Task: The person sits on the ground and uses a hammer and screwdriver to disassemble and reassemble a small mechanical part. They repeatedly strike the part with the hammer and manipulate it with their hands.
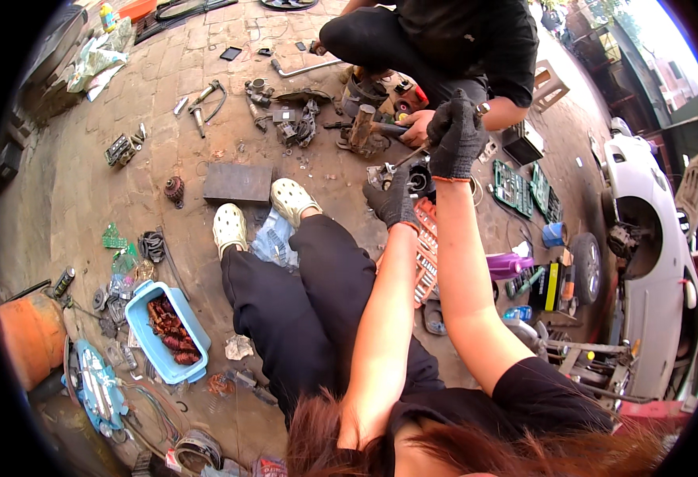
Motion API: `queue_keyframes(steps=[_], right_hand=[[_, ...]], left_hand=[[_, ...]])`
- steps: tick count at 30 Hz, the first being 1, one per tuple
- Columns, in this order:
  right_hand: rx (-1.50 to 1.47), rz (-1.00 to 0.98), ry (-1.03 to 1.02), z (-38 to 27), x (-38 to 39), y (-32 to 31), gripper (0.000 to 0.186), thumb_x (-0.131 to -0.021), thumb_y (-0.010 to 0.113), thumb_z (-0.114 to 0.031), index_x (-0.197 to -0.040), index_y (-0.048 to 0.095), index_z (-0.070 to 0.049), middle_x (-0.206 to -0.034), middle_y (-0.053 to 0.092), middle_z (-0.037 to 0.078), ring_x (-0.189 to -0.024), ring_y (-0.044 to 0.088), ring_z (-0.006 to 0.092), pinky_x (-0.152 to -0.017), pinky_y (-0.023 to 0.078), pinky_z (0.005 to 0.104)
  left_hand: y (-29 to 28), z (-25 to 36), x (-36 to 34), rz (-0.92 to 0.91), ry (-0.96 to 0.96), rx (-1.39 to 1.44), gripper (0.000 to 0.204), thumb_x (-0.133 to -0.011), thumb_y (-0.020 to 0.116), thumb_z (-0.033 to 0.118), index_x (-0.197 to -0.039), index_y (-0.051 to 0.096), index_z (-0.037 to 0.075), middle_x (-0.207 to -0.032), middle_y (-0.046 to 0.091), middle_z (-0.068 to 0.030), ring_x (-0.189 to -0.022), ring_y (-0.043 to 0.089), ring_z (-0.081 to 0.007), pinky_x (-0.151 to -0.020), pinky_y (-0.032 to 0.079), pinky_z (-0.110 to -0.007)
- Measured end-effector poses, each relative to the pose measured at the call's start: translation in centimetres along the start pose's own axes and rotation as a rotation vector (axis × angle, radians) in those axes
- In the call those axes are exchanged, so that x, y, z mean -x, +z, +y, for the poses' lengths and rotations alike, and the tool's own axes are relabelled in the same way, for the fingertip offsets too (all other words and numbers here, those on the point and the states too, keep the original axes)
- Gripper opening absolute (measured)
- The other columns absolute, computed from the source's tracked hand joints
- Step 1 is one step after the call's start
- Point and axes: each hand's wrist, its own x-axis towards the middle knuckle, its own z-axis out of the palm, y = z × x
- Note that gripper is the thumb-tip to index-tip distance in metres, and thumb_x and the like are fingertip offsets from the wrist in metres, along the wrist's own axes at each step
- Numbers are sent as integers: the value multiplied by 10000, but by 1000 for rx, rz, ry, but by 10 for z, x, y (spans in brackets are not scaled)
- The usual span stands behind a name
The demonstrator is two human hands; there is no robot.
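My right hand (454,139), in a dark knit glove, is closed in a fist round a slim tool. Its thin metal shaft (412,155) slants down toward my left hand, and a metal end (482,108) sticks out above the fist; its exact kind is unclear. My left hand (395,200), gloved too, has its fingers bent against a small metal part (379,172), partly hidden by the glove. Beside it lies a dark round housing (420,180). Just beyond, a co-worker's bare hand (417,127) grips the handle of a hammer (362,127).
A dark metal block (238,184) lies before my shoes. At left stands a blue basin (166,330) with copper-wound parts. Open green socket cases (513,188) and an orange tool tray (426,258) lie to the right, near a white car body (655,262). Loose parts litter the ground.
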Motion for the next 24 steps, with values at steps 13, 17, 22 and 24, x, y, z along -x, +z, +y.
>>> queue_keyframes(steps=[13,17,22,24], right_hand=[[20,58,28,13,2,14,251,-888,599,-234,-677,529,-118,-509,455,-30,-366,362,72,-348,266,229],[-16,137,56,23,-5,8,224,-863,644,-218,-687,549,-116,-519,482,-36,-375,389,67,-353,276,227],[-20,145,114,30,-9,7,185,-847,666,-206,-711,578,-117,-532,502,-37,-385,409,68,-362,292,229],[2,152,91,31,-9,10,187,-840,674,-200,-703,574,-122,-533,500,-40,-393,417,66,-369,302,231]], left_hand=[[-15,47,23,-45,-115,217,581,-738,718,67,-1213,386,32,-893,602,-147,-560,620,-237,-400,504,-364],[-15,66,37,-24,-145,226,470,-727,728,57,-1130,495,-10,-816,615,-93,-549,592,-185,-424,488,-322],[-21,68,30,-60,-161,74,296,-709,750,67,-962,608,9,-720,610,-41,-531,551,-125,-446,472,-286],[-18,57,26,-52,-104,129,283,-706,756,80,-942,615,14,-732,616,-50,-525,550,-124,-446,466,-281]])
